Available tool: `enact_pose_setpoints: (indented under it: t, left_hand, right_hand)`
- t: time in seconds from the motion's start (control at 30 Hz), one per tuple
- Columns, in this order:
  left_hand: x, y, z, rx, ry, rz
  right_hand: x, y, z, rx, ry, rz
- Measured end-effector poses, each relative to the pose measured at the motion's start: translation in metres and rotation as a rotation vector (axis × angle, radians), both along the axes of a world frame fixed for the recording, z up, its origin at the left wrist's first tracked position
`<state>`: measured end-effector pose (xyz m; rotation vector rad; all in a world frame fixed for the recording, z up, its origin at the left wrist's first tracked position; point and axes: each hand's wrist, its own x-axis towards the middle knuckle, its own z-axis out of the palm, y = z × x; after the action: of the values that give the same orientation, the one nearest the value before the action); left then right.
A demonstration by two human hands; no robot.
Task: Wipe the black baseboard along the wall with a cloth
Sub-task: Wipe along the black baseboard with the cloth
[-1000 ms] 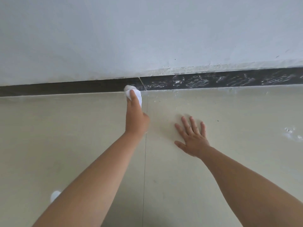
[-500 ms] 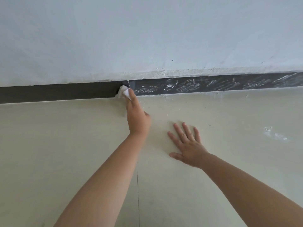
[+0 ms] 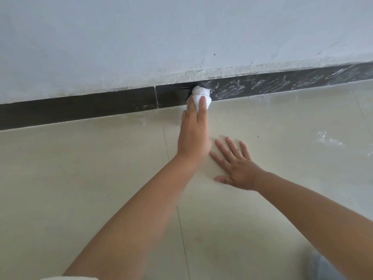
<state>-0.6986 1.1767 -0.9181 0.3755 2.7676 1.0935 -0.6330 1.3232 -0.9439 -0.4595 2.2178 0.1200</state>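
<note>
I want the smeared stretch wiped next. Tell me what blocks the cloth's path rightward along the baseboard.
Nothing visible does. The left hand presses the white cloth on the black baseboard; its white-streaked stretch runs right unobstructed.

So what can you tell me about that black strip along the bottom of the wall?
The black baseboard is a flat, glossy dark band between the pale wall and the tiled floor, with a thin vertical joint left of the cloth. Left of the cloth it looks mostly clean; to the right it is streaked with white smears. The left hand presses a white cloth against it.
</note>
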Motion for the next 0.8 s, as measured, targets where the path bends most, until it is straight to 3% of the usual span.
enact_pose_setpoints:
  t: [0.13, 0.4, 0.67, 0.8]
  left_hand:
    - [0.029, -0.025, -0.003, 0.169, 0.126, 0.115]
    - [0.025, -0.056, 0.004, 0.111, 0.048, 0.492]
    - [-0.002, 0.004, 0.006, -0.046, -0.018, 0.301]
    - [-0.002, 0.041, 0.003, -0.074, -0.048, 0.238]
  right_hand:
    - [0.002, 0.002, -0.003, -0.041, 0.030, 0.013]
    - [0.004, 0.005, -0.008, -0.121, 0.064, 0.014]
    - [-0.007, 0.032, 0.002, -0.312, 0.049, -0.024]
    - [-0.006, 0.053, 0.015, -0.545, 0.059, -0.335]
